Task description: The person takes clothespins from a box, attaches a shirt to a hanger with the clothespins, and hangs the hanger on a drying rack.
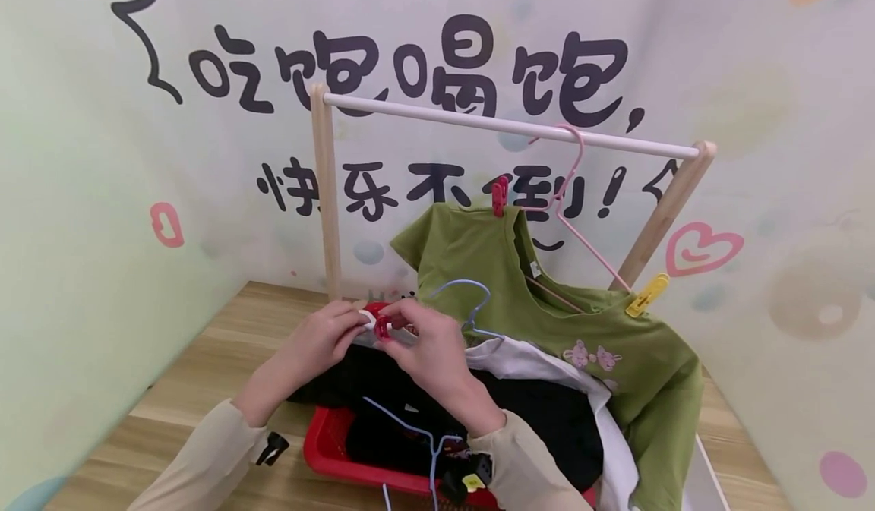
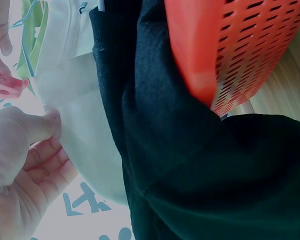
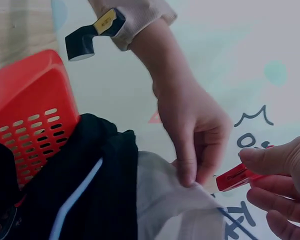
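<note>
My left hand (image 1: 321, 336) pinches the edge of a white garment (image 2: 85, 130) between thumb and fingers. Close beside it, my right hand (image 1: 431, 351) holds a red clothespin (image 3: 235, 176) between thumb and fingers, its tip near the pinched white cloth. A blue hanger (image 1: 478, 306) sits at the garment's neck, its hook pointing up; much of it is hidden by cloth. Below my hands, black clothing (image 1: 540, 412) drapes over a red basket (image 1: 321, 450). In the right wrist view, the clothespin's tip appears apart from the cloth.
Behind, a wood-and-white rack (image 1: 492, 125) carries a green shirt (image 1: 472, 253) on a pink hanger (image 1: 570, 169). A red clothespin and a yellow clothespin (image 1: 645, 296) grip the shirt. Another blue hanger (image 1: 434, 450) lies over the basket on the wooden table (image 1: 225, 344).
</note>
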